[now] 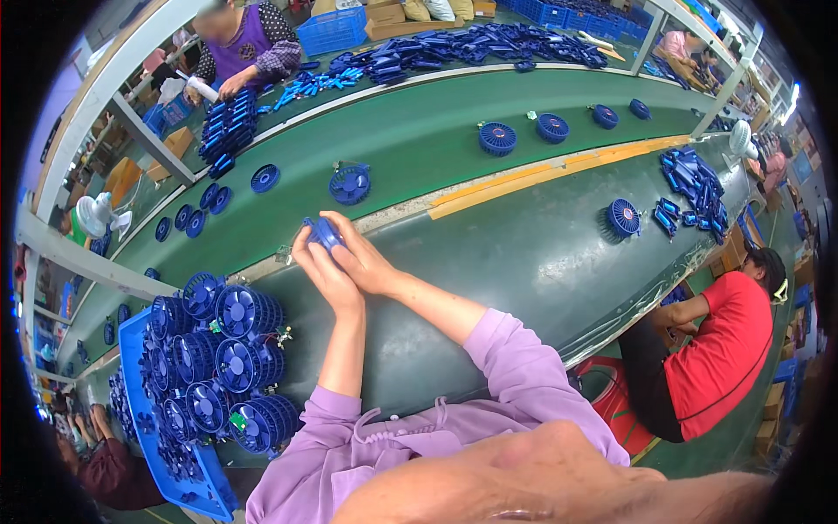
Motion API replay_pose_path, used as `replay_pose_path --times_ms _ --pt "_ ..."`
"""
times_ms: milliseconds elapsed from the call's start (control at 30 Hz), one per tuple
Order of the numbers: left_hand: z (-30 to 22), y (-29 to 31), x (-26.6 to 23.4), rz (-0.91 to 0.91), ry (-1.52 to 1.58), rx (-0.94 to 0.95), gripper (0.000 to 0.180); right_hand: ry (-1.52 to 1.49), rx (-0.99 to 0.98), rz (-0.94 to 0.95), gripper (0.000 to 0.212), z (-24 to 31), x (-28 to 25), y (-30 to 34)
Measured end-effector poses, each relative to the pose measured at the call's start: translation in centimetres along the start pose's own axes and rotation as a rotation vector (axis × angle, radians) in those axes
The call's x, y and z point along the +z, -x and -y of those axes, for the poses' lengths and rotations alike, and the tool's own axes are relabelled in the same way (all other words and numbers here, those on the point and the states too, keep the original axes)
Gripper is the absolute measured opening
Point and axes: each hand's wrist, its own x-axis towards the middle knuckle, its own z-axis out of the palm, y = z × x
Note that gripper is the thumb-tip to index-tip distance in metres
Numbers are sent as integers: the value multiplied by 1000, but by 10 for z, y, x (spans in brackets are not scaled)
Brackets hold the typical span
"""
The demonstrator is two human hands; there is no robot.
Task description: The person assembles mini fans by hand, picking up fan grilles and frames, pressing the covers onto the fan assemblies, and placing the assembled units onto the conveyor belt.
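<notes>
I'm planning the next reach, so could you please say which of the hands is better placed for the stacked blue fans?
Probably the left hand: the stacked blue fans are to its left, while the right hand is farther off. Both hands hold a blue part.

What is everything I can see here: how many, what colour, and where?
Workbench: one, dark green, across the middle
Belt: one, green, beyond the workbench
Belt fans: several, blue, spaced along the belt
Stacked fans: roughly ten, blue, left
Crate: one, blue, lower left
Loose pieces: many, blue, heaped right and far side
Desk fans: two, white, left and right
Co-workers: several, varied clothing, around
Held piece: one, blue, between palms
Sleeves: two, lilac, lower middle
Left hand: one, bare, at held piece
Right hand: one, bare, likewise
</notes>
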Motion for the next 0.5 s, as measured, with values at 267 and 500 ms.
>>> replay_pose_path --times_ms 267,500 --pt "15 -9 -3 97 -233 402 28 -554 379 133 59 10 -14 -5" --pt "18 -20 -7 134 226 -113 29 264 -50 -21 78 -3 -7 3"
